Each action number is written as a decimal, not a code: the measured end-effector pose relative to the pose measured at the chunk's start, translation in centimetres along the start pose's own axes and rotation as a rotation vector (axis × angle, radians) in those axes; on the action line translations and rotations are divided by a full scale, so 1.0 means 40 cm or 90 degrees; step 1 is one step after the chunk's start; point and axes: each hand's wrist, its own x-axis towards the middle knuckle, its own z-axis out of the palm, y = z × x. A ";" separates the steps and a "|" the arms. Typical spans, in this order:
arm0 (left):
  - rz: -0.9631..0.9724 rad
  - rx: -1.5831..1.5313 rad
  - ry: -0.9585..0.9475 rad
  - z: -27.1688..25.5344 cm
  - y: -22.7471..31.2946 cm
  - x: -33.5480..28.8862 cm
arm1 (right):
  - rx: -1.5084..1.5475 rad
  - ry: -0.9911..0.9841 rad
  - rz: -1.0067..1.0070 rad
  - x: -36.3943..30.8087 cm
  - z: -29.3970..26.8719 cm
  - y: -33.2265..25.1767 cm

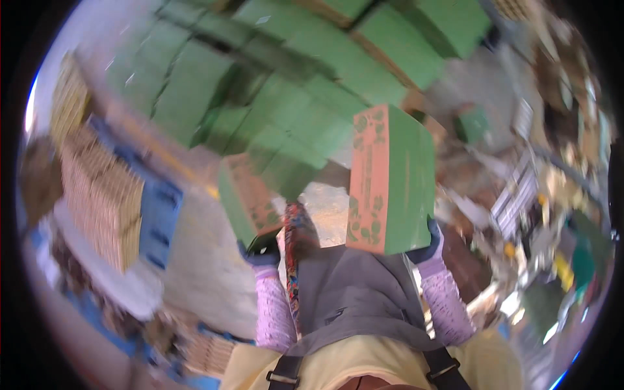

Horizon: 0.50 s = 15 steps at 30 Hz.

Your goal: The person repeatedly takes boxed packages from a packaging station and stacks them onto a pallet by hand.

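Observation:
In my gloved left hand [260,253] is a cardboard box [250,195] with green sides and a tan-pink printed face. The fingers grip its lower edge; part of them is hidden behind the box. A second, larger-looking green box [409,182] with a tan-pink printed strip is held by my dark-gloved right hand [427,246] at its lower right corner. Both boxes are tilted and apart from each other, in front of my body. Ahead of them lies a broad spread of stacked green boxes [299,110], blurred by motion.
On the left, bundles of flat brown cardboard [104,195] stand by a blue pallet [159,224] on the grey floor [208,273]. A small green box [472,123] sits farther off at right. Mixed scrap and loose pieces [520,214] crowd the right side.

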 end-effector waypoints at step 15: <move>-0.065 0.163 -0.134 0.233 -0.048 -0.141 | 0.328 0.584 -0.619 -0.672 -0.695 -0.731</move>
